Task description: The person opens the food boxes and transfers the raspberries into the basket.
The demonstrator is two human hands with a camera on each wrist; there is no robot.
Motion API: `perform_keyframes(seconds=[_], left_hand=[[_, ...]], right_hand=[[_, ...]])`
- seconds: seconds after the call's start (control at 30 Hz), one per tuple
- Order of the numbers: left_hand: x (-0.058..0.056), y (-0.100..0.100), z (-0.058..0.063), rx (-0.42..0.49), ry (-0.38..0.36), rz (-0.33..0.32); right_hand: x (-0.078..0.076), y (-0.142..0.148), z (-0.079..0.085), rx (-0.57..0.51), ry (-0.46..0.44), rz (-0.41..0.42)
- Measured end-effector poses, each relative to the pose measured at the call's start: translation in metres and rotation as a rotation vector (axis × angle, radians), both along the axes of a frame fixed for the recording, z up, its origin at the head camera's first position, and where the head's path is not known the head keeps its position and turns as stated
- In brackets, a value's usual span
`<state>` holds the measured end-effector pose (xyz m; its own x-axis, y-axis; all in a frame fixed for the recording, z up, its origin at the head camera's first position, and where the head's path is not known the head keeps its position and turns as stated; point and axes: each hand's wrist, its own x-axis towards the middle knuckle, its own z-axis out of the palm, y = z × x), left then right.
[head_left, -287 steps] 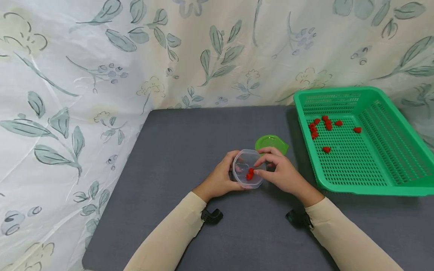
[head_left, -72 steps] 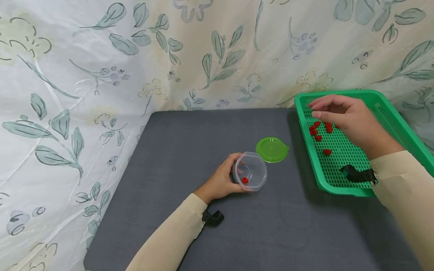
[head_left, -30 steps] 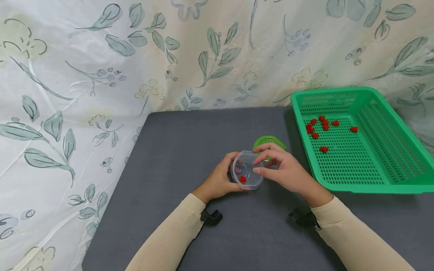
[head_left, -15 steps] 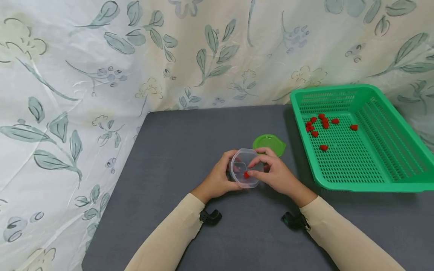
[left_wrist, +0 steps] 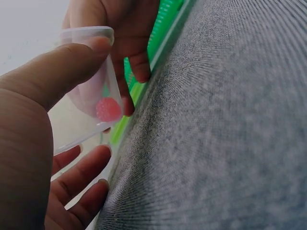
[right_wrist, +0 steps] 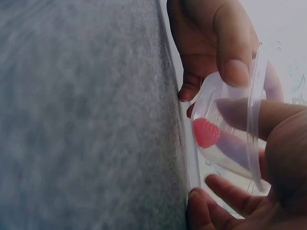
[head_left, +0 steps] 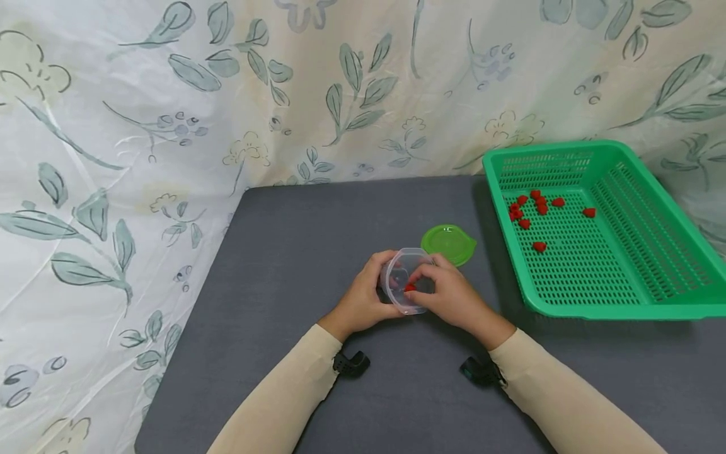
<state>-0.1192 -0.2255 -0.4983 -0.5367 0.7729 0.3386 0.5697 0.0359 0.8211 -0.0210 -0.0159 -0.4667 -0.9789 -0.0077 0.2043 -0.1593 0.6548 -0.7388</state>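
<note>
My left hand (head_left: 363, 295) grips a clear plastic cup (right_wrist: 256, 167) by its side, tilting its mouth to the right; the thumb lies along the rim. One red raspberry (right_wrist: 206, 133) sits at the cup's bottom. From the right, my right hand (head_left: 450, 299) reaches inside with thumb and index finger. Its fingertips are right at the raspberry, one on each side in the head view; in the right wrist view the thumb tip shows above it, with a gap. Behind the cup lies a green lid (head_left: 454, 243) with a tab, flat on the table.
A green perforated basket (head_left: 658, 310) stands at the right, with several red raspberries (head_left: 539, 246) mostly in its left part. The dark grey cloth-covered table (head_left: 306, 239) spreads around the hands. A floral curtain (head_left: 340, 38) hangs behind and at the left.
Two raspberries were in the cup earliest; now one is. My right hand was over the basket, then came back left and has moved deeper into the cup. My left hand keeps its hold.
</note>
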Motion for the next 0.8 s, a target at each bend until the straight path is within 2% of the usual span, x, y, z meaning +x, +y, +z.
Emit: perform_keyframes(seconds=[0.17,0.4,0.6,0.8], left_hand=[[0.0004,0.0002,0.0,-0.027,0.014,0.005],[0.0011,-0.0008,0.0005,-0.05,0.013,0.007],[0.0016,-0.0012,0.0009,-0.055,-0.004,0.005],[0.001,-0.0011,0.0013,-0.04,-0.015,0.005]], right_hand=[[-0.001,-0.0034,-0.001,0.066,-0.029,-0.037],[-0.0027,-0.0058,-0.0034,0.15,-0.031,-0.044],[-0.001,-0.0036,-0.0053,0.094,0.009,-0.026],[0.0007,0.0018,-0.0021,-0.001,0.115,-0.006]])
